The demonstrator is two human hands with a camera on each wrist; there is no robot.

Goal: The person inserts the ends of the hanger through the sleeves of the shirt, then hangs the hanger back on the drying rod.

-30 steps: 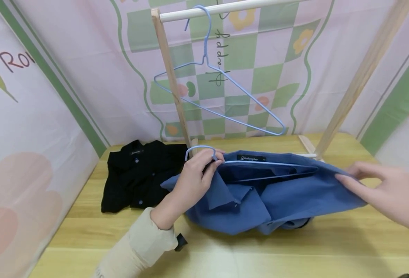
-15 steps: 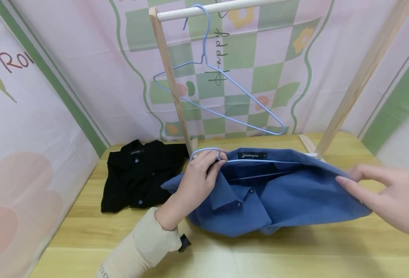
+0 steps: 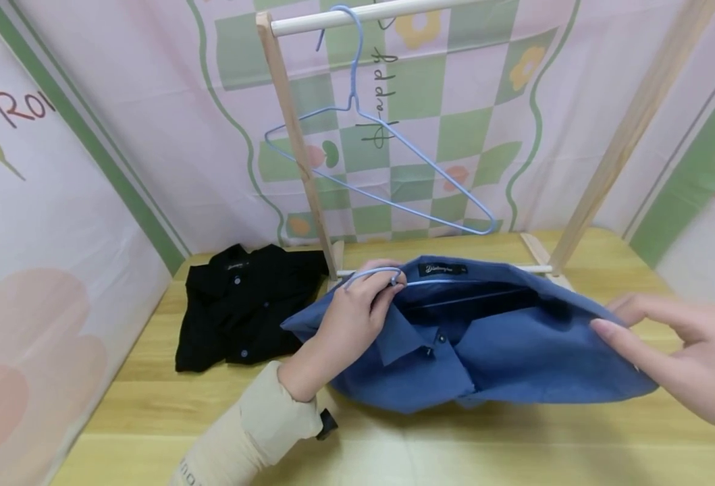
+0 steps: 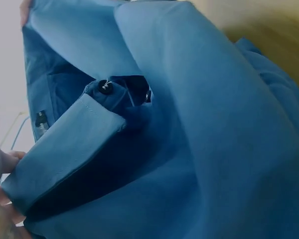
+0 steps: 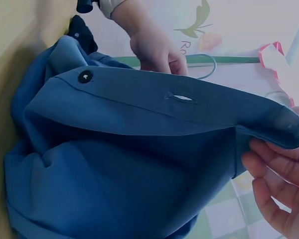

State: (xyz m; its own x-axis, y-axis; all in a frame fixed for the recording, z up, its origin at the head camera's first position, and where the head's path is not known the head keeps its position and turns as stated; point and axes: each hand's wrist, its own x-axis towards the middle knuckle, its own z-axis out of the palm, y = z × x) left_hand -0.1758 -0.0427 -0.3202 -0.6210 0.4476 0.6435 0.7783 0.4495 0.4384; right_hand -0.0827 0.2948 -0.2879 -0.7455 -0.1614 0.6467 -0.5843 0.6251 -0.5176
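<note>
A blue shirt (image 3: 527,351) with a black neck label (image 3: 442,269) is held up above the wooden table, its neck opening spread. My left hand (image 3: 348,320) pinches a light-blue wire hanger (image 3: 372,271) below its hook, together with the shirt's collar. Most of that hanger is hidden inside the shirt. At the other side, my right hand (image 3: 688,351) pinches the shirt's edge between thumb and fingers. The right wrist view shows the shirt's front strip (image 5: 134,99) with a dark button and a buttonhole, its end at my right fingers (image 5: 269,167).
A second blue wire hanger (image 3: 420,158) hangs from the white rail (image 3: 363,15) of a wooden rack. A black buttoned garment (image 3: 242,310) lies on the table (image 3: 150,405) at left. Printed cloth surrounds the table.
My left hand and the held hanger have shifted right, deeper into the shirt, and the hook has tilted. My right hand has moved slightly right and down, drawing the shirt's edge outward.
</note>
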